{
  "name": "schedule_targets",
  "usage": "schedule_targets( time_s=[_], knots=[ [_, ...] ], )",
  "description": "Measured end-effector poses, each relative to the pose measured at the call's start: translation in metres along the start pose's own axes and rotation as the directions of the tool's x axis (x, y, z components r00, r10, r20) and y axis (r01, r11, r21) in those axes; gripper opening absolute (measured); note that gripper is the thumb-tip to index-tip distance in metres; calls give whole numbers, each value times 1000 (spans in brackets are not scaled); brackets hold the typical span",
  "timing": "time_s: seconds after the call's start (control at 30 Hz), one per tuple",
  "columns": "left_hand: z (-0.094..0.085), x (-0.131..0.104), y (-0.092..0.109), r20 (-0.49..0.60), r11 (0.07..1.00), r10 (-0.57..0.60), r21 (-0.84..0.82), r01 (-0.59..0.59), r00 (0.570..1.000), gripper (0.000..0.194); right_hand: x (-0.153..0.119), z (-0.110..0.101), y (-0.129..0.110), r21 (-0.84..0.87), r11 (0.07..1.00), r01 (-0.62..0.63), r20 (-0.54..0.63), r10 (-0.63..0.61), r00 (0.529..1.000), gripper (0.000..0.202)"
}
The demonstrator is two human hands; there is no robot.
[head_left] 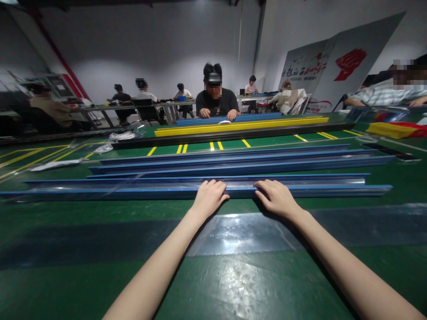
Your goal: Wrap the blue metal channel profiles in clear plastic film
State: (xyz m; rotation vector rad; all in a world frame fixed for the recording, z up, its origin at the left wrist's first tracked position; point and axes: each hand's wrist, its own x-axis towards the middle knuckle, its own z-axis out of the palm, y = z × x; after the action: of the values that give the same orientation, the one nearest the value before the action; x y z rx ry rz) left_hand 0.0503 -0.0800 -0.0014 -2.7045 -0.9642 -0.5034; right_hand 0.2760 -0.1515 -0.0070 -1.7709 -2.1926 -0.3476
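Observation:
A long blue channel strip [160, 192] lies crosswise on the green table in front of me. Around its near edge, left of its middle, my left hand [212, 195] is closed, fingers over the top and thumb on the near side. My right hand [274, 195] grips the same strip a short way to the right, its fingertips hidden in part inside the channel. More blue channels [233, 169] lie just beyond. Nearer to me, a flat clear plastic sheet [240, 233] stretches across the table under my forearms.
Farther off lie a black strip [200, 138] and a yellow strip [240, 126]; a person [216, 100] opposite handles another blue strip. Crumpled plastic [58, 164] is at left. A phone [392, 152] and yellow tray [390, 130] are at right.

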Motion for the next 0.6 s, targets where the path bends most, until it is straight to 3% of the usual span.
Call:
schedule_targets(
  time_s=[0.23, 0.6],
  knots=[
    [-2, 0, 1, 37, 1000, -15, -10, 16, 999, 23, 3, 1, -3, 3, 1000, 20, 25, -20, 999, 33],
    [-4, 0, 0, 62, 1000, -23, -12, 24, 998, 23, 0, 6, -6, -42, 999, 12, -79, -15, 997, 32]
  ],
)
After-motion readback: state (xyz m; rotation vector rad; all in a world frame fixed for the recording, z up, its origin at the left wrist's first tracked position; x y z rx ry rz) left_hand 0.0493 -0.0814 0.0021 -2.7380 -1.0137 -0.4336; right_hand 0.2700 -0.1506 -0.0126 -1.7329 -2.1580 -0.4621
